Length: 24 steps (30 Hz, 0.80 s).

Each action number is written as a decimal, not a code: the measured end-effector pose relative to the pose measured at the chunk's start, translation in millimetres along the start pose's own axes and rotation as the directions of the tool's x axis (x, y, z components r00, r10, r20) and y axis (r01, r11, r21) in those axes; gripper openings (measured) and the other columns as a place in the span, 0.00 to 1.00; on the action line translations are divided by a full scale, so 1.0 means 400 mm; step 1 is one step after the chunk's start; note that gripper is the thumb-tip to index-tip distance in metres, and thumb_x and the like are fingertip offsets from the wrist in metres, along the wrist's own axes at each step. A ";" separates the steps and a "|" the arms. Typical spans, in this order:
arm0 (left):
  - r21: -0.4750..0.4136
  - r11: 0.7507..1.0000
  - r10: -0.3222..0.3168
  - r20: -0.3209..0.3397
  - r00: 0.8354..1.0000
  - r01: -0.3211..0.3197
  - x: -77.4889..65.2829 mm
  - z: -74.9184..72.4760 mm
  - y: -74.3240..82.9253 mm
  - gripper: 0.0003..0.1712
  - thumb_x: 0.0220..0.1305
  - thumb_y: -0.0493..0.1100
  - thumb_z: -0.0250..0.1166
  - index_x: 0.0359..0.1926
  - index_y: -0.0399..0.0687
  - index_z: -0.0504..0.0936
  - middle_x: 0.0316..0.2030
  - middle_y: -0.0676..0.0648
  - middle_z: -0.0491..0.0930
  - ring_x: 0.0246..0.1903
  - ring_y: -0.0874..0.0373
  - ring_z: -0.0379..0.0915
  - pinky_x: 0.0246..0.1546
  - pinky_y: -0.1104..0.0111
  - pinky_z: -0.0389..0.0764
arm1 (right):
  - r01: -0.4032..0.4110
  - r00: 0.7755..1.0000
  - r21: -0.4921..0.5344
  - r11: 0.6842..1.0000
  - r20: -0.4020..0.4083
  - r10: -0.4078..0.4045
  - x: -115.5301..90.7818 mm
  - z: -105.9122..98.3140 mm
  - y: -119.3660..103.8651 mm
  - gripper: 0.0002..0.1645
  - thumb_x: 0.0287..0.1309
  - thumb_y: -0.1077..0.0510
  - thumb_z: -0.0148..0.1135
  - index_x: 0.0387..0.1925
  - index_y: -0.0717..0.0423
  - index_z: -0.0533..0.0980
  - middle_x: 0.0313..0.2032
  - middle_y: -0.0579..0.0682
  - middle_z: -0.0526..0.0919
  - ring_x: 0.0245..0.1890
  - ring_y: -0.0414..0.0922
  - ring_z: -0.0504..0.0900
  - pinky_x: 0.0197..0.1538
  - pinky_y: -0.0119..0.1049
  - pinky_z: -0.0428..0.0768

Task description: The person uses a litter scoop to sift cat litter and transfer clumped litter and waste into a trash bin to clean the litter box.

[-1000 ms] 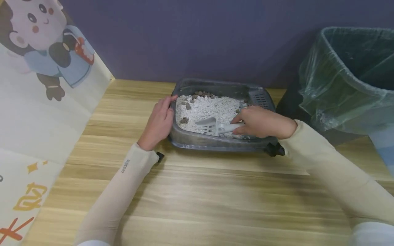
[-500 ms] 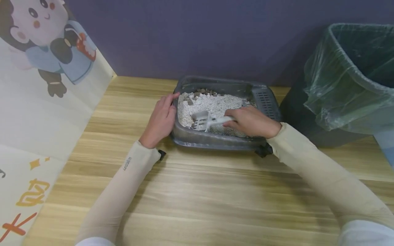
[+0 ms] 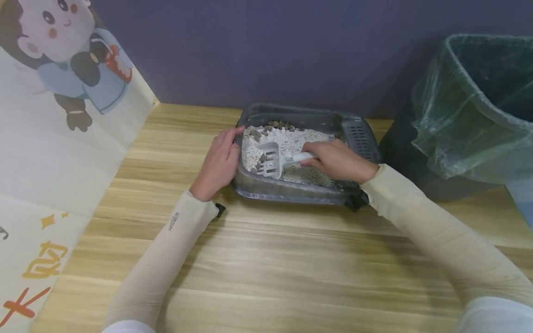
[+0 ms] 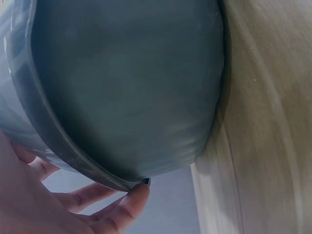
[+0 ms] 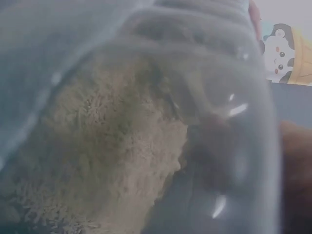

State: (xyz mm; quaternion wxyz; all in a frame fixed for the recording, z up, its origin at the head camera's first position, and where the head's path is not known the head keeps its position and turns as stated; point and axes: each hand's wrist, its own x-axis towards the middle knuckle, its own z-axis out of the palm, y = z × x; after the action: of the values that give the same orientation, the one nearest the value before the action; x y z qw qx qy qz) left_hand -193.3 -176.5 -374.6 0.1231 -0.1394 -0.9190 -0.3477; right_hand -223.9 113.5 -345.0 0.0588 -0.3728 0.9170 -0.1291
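I can see the right hand [image 3: 337, 159] grasping the handle of a pale scoop [image 3: 288, 158], its slotted head at the white litter [image 3: 306, 135] in the left part of a grey tray [image 3: 287, 190] on the table [image 3: 291, 259], while the left hand [image 3: 216, 162] grips the tray's left rim

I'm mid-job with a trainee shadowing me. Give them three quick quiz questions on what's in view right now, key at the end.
1. True or false: the right hand grips the scoop by its handle.
2. The left hand is holding: A) the scoop; B) the grey tray; C) the right sleeve.
3. Fill the gap: draped over the rim of the bin is a see-through ____.

Key: 1 True; 2 B; 3 plastic bag.
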 end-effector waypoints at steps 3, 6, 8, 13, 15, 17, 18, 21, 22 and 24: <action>-0.008 1.000 -0.001 0.002 1.000 0.001 0.001 -0.001 0.003 0.26 0.68 0.40 0.41 0.66 0.46 0.65 0.60 0.40 0.67 0.57 0.46 0.62 0.59 0.56 0.63 | -0.005 0.999 0.000 1.000 -0.037 0.005 0.000 0.003 0.004 0.10 0.63 0.50 0.58 0.41 0.50 0.75 0.29 0.43 0.80 0.16 0.40 0.67 0.22 0.37 0.66; -0.007 1.000 -0.005 0.000 1.000 0.005 0.001 -0.002 0.005 0.26 0.68 0.41 0.40 0.66 0.46 0.66 0.60 0.40 0.67 0.55 0.46 0.63 0.58 0.56 0.64 | -0.016 0.999 0.008 1.000 -0.051 0.017 0.003 0.005 0.006 0.10 0.64 0.49 0.57 0.41 0.50 0.75 0.30 0.44 0.80 0.17 0.41 0.68 0.22 0.37 0.66; -0.008 1.000 -0.003 -0.002 1.000 0.003 0.001 -0.002 0.005 0.26 0.68 0.41 0.40 0.66 0.46 0.66 0.61 0.40 0.67 0.55 0.46 0.63 0.58 0.55 0.64 | -0.027 0.999 0.020 0.999 -0.044 0.028 0.005 0.005 0.008 0.11 0.65 0.49 0.56 0.41 0.50 0.75 0.30 0.44 0.79 0.18 0.41 0.68 0.23 0.37 0.66; -0.013 1.000 -0.007 0.002 1.000 0.007 0.002 0.001 0.005 0.26 0.69 0.41 0.40 0.67 0.47 0.65 0.61 0.41 0.66 0.55 0.47 0.63 0.58 0.56 0.64 | -0.077 0.996 0.064 0.995 -0.028 0.079 -0.014 0.000 0.022 0.13 0.66 0.48 0.52 0.44 0.51 0.74 0.32 0.47 0.80 0.21 0.42 0.70 0.27 0.40 0.69; -0.012 1.000 -0.012 0.008 1.000 0.013 0.002 0.003 0.004 0.26 0.70 0.41 0.40 0.67 0.48 0.65 0.62 0.42 0.65 0.55 0.47 0.63 0.58 0.56 0.65 | -0.096 0.994 0.059 0.994 -0.047 0.098 -0.034 -0.003 0.028 0.14 0.67 0.48 0.52 0.46 0.51 0.73 0.32 0.47 0.79 0.21 0.41 0.70 0.28 0.40 0.69; -0.007 1.000 -0.017 0.013 1.000 0.017 0.002 0.005 0.003 0.26 0.70 0.41 0.39 0.67 0.48 0.64 0.62 0.42 0.65 0.55 0.47 0.63 0.58 0.56 0.65 | -0.114 0.990 0.048 0.992 -0.079 0.118 -0.060 -0.005 0.035 0.14 0.67 0.48 0.52 0.45 0.52 0.73 0.29 0.46 0.77 0.20 0.42 0.68 0.26 0.40 0.68; -0.006 1.000 -0.018 0.015 1.000 0.018 0.002 0.005 0.003 0.26 0.70 0.41 0.39 0.68 0.48 0.64 0.62 0.41 0.65 0.55 0.47 0.63 0.58 0.56 0.65 | -0.126 0.987 0.051 0.991 -0.097 0.130 -0.074 -0.004 0.037 0.14 0.67 0.48 0.52 0.44 0.52 0.73 0.27 0.46 0.75 0.18 0.42 0.67 0.24 0.40 0.67; -0.001 1.000 -0.019 0.014 1.000 0.019 0.002 0.004 0.000 0.26 0.70 0.42 0.39 0.68 0.48 0.64 0.62 0.41 0.65 0.56 0.46 0.63 0.59 0.56 0.64 | -0.152 0.972 0.069 0.986 -0.168 0.162 -0.113 0.005 0.045 0.15 0.67 0.46 0.51 0.43 0.53 0.72 0.23 0.46 0.71 0.15 0.43 0.64 0.20 0.38 0.64; 0.000 1.000 -0.021 0.013 1.000 0.021 0.002 0.002 0.000 0.26 0.70 0.42 0.39 0.68 0.48 0.64 0.62 0.41 0.65 0.57 0.46 0.62 0.60 0.56 0.63 | -0.158 0.966 0.079 0.984 -0.197 0.170 -0.124 0.010 0.046 0.16 0.67 0.46 0.51 0.42 0.54 0.72 0.22 0.46 0.70 0.14 0.43 0.63 0.19 0.38 0.63; 0.000 1.000 -0.022 0.008 1.000 0.022 0.001 -0.001 -0.003 0.26 0.70 0.42 0.39 0.68 0.48 0.64 0.63 0.42 0.65 0.58 0.46 0.61 0.61 0.56 0.62 | -0.160 0.950 0.107 0.981 -0.253 0.183 -0.139 0.020 0.048 0.17 0.67 0.45 0.50 0.43 0.54 0.73 0.21 0.47 0.70 0.14 0.43 0.63 0.19 0.38 0.63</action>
State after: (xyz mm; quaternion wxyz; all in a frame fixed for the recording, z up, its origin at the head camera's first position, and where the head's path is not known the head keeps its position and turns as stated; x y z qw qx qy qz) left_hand -194.1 -177.4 -375.1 0.1157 -0.1306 -0.9210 -0.3484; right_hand -195.5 164.1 -357.6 -0.0361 -0.2685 0.9393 -0.2107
